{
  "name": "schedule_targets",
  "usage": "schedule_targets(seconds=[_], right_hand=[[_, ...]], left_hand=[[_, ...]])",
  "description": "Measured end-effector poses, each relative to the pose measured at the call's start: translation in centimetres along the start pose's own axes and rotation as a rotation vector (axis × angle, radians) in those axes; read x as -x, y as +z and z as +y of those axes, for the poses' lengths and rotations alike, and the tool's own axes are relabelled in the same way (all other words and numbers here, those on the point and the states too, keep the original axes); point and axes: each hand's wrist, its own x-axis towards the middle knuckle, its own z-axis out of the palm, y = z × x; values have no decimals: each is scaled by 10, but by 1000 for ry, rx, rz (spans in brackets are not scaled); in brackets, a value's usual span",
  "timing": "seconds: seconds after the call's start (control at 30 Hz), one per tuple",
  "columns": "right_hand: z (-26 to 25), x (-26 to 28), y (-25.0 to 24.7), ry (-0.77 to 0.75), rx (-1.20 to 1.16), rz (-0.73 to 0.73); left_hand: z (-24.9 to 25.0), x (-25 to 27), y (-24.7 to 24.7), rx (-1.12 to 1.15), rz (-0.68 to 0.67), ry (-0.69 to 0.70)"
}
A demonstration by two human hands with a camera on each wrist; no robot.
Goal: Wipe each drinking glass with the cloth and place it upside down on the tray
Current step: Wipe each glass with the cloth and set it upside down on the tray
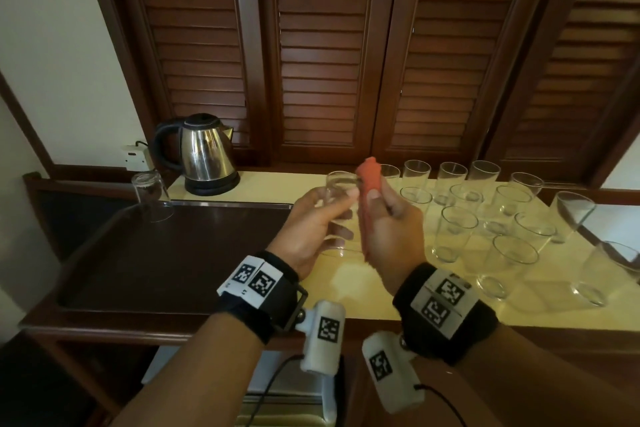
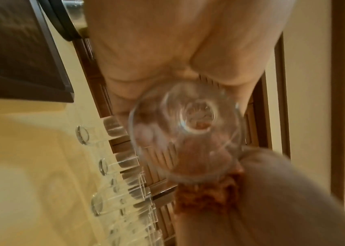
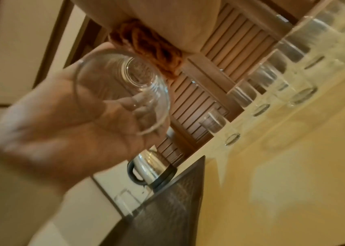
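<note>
One glass is up off the counter in the head view, wrapped in the left hand with thumb and fingers curled round its wall, so the rim stays free for wiping. Just right of it, touching or nearly so, the right hand clenches the cloth, bunched into a roll that pokes above the fist, probably so it can go inside the glass. Left of the left hand lies the tray, with one inverted glass at its far corner, out of the way of those to come. Right of the right hand, the waiting glasses stand upright on the counter; a kettle sits beyond the tray.

Left wrist now: looking straight along the glass, palm above it, the cloth at its lower edge. Blurred, so contact is hard to call.

Right wrist: the cloth squeezed in the fist at top, the glass tipped its way in the left hand. My read: the wipe is just starting, and most of the job remains.
</note>
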Motion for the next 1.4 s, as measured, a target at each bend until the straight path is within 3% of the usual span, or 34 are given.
schedule_targets(seconds=[0.07,0.13,0.2,0.27,0.33,0.43,0.5,0.57,0.63,0.73,0.8,0.87,0.97,1.03,1.1,1.17,1.23,1.33,1.4], right_hand=[[-1,13,4,-36,-20,-91],[4,4,2,-9,-18,-33],[7,-6,-4,89,-33,58],[7,0,-1,52,-32,25],[5,14,5,-11,-29,-74],[6,-2,0,64,-62,22],[6,-8,-6,90,-75,50],[5,2,0,20,-41,-24],[7,10,4,-10,-29,-70],[10,-7,-2,85,-57,38],[8,-7,0,60,-52,22],[10,2,6,-8,-17,-64],[15,-6,1,33,-28,-5],[14,-9,-2,49,-59,25],[10,3,4,-11,-19,-49],[10,7,8,-28,-31,-70],[14,-6,4,65,-50,2],[13,-3,6,64,-45,-23],[12,8,11,6,-7,-67]], left_hand=[[1,-1,1,26,20,-16],[5,1,0,37,-56,-106],[4,5,1,10,-99,-105],[3,1,1,10,-23,-33],[4,0,0,48,36,-52],[3,2,3,17,-89,-158],[0,3,6,-8,-57,-87],[-4,-4,4,-2,45,-10],[0,-5,2,6,35,-71],[-2,-1,1,-3,-62,-119],[-5,-3,1,-3,22,-29],[-6,-5,-1,8,65,-34],[-1,1,-1,6,-49,-141],[-2,1,-1,-28,1,-62],[-3,-2,-2,-32,74,-13],[2,-1,-1,-22,37,-107],[1,3,-2,-15,-41,-145],[-4,1,-1,-10,73,-8],[-2,1,-2,17,83,-66]])
